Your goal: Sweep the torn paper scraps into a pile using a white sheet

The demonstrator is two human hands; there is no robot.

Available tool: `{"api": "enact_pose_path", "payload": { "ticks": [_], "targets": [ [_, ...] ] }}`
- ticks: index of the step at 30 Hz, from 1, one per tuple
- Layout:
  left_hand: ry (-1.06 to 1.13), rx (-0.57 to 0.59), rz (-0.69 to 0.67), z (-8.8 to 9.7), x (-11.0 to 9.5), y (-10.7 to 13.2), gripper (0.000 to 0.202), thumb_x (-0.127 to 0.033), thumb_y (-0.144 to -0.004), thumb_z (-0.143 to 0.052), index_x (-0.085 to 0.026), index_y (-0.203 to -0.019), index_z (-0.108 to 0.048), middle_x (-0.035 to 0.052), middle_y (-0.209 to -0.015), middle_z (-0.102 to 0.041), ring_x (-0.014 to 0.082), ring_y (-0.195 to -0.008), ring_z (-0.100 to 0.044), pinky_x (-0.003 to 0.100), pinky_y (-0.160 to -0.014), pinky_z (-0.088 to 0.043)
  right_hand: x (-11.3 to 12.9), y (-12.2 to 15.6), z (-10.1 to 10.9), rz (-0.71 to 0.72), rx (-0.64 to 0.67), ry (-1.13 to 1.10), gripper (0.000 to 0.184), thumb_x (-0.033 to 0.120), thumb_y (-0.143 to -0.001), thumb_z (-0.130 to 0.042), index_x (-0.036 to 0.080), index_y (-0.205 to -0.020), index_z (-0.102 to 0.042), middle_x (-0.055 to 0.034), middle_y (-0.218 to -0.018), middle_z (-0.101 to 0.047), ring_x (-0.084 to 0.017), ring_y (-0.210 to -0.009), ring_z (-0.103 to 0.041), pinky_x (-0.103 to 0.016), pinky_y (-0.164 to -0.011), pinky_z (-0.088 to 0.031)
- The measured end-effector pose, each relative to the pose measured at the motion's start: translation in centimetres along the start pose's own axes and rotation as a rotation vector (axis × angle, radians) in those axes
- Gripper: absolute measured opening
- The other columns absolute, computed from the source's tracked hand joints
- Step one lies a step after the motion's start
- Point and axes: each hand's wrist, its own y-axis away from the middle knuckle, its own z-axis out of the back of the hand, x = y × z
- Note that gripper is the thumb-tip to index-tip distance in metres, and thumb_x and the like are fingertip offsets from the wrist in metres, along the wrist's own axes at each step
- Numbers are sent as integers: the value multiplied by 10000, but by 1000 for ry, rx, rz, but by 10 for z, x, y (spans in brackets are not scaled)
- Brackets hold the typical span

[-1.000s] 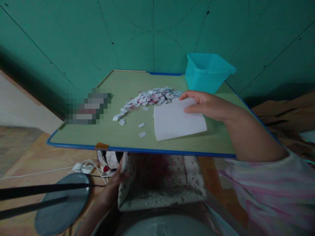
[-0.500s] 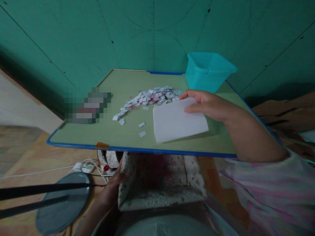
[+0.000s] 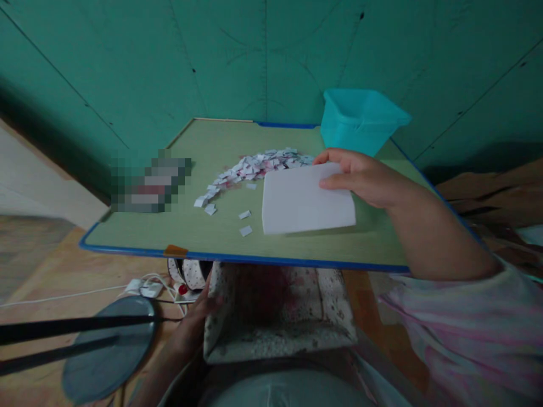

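Observation:
My right hand (image 3: 354, 176) is closed on a white rectangular sheet or pad (image 3: 307, 198), thumb on top and fingers behind its upper right corner. The sheet is tilted just over the table, in front of a curved pile of small cut paper pieces (image 3: 254, 167) dusted with pink. A few loose pieces (image 3: 245, 230) lie left of the sheet. Below the table's front edge, my left hand (image 3: 206, 302) grips the left side of a speckled white open box (image 3: 278, 345). Dark pinkish stains mark the inside of this box. Most of the left fingers are hidden.
A turquoise plastic bin (image 3: 360, 121) stands at the back right of the blue-edged table (image 3: 136, 233). A pixelated flat item (image 3: 153, 186) lies at the left. White cables with an adapter (image 3: 148, 287) and a round grey stand base (image 3: 110, 350) are on the floor, left.
My right hand has lifted slightly, and the front edge of the white sheet has swung up, away from the table's front edge. The left hand and the box have not moved.

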Motion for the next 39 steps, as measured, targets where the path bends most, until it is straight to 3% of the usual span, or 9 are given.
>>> {"api": "enact_pose_path", "payload": {
  "ticks": [5, 12, 16, 20, 23, 26, 34, 39],
  "targets": [
    [-93, 14, -101, 5, 0, 3, 107, -165, -628, -639, -242, -702, -635, -6, -783, -691, 225, -1119, -452, 321, -999, -250, -8, -4, 5, 65, -13, 110, 346, 266, -660, -576, 214, -982, -463, 7, -844, -556, -135, -691, -530, -254, -566, -417],
    [-111, -5, -135, 0, -5, 2, 193, -120, -552, -663, -221, -717, -661, -12, -633, -683, 216, -1132, -440, 258, -985, -255, -8, -3, -5, 88, 148, 281, 248, 255, -675, -534, 201, -906, -459, -3, -886, -544, -156, -801, -518, -262, -666, -405],
    [-40, 13, -104, -11, -11, 7, 442, -74, -519, -652, -232, -932, -635, -18, -581, -670, 217, -1012, -536, 240, -862, -400, -5, 1, -11, 97, 206, 270, 249, 261, -669, -532, 193, -895, -453, -2, -838, -542, -142, -739, -509, -239, -609, -393],
    [88, 72, -50, -27, -10, 10, 674, -144, -511, -618, -264, -1165, -505, -48, -514, -633, 205, -703, -620, 244, -622, -483, -4, 2, -14, 105, 207, 256, 238, 255, -654, -536, 195, -871, -458, 1, -819, -547, -145, -738, -501, -235, -599, -381],
    [180, 105, -9, -35, -9, 8, 932, -157, -450, -637, -230, -1314, -294, -58, -530, -638, 184, -560, -583, 236, -505, -447, -3, 3, -15, 125, 220, 253, 228, 245, -657, -534, 193, -865, -458, 1, -819, -549, -146, -767, -498, -236, -630, -378],
    [279, 108, 64, -39, -11, 7, 1127, -108, -412, -672, -170, -1348, -46, -80, -451, -618, 177, -490, -556, 229, -455, -409, -2, 3, -17, 136, 243, 260, 228, 245, -662, -536, 188, -867, -456, 4, -816, -549, -138, -774, -494, -234, -652, -370],
    [356, 131, 79, -38, -13, 10, 1136, -47, -465, -655, -175, -1334, 64, -98, -503, -642, 128, -429, -528, 183, -446, -420, -2, 5, -18, 147, 299, 231, 228, 241, -685, -529, 185, -886, -437, 11, -816, -544, -114, -739, -490, -221, -644, -362],
    [322, 106, 77, -38, -13, 8, 1158, -87, -422, -673, -203, -1343, 19, -101, -483, -630, 142, -419, -514, 211, -431, -389, 2, 7, -17, 119, 324, 192, 251, 277, -688, -536, 193, -902, -436, 3, -831, -542, -118, -726, -499, -221, -616, -376]
  ]
}}
